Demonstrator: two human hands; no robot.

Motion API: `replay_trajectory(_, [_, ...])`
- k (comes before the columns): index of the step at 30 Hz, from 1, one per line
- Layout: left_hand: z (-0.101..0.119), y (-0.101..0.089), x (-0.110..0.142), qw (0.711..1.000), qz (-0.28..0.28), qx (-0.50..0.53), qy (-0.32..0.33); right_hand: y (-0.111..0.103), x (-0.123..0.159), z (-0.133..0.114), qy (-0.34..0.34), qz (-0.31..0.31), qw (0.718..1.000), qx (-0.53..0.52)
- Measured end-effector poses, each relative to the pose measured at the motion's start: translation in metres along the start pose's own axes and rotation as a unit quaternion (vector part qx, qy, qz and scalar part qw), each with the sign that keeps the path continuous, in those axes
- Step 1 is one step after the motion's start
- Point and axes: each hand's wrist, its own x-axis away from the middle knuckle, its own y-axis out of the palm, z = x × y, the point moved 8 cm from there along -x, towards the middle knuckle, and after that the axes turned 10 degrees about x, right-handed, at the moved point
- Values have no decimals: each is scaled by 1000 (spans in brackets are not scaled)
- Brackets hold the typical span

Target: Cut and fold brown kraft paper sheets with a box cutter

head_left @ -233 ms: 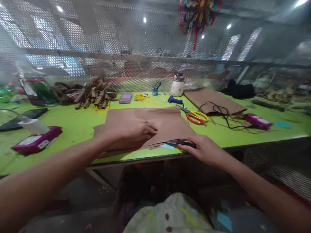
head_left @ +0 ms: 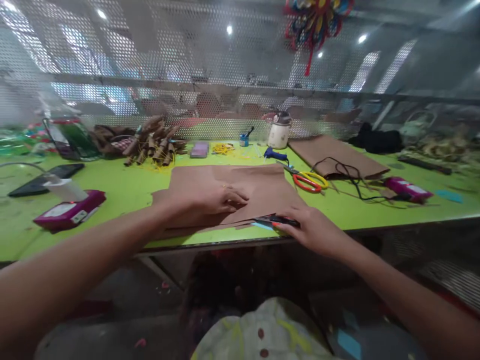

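Observation:
Sheets of brown paper (head_left: 262,185) lie stacked near the front edge of the table. My left hand (head_left: 221,200) rests on top of them, holding nothing, its fingers a little bent and pressed to the paper. Against the right part of the sheets' near edge, my right hand (head_left: 305,225) grips a slim, black-handled tool with a dark blade (head_left: 265,219). The fingers hide much of its handle, and I cannot tell whether it is a knife or scissors. Under the blade shows a light-blue scrap (head_left: 261,226).
Right of the sheets lie scissors (head_left: 308,183) with red and yellow handles, a blue glue gun (head_left: 276,154) and a folded brown sheet (head_left: 333,152). Behind stand a white bottle (head_left: 278,135) and tied brown rolls (head_left: 153,145). A purple power strip (head_left: 71,212) sits at left.
The whole scene has shifted slightly right as the camera turned. Both hands keep about the same places on the paper, and the tool stays at its edge.

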Motion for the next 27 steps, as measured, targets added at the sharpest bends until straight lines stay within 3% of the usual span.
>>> replay_trajectory(6, [-11, -1, 10, 998, -16, 45, -39, 2, -7, -10, -13, -4, 1000, 6])
replay_trajectory(19, [1, -1, 10, 997, -33, 51, -55, 5, 1, -12, -13, -12, 1000, 3])
replay_trajectory(27, [0, 0, 11, 995, -29, 63, -67, 9, -20, -43, -38, -14, 999, 7])
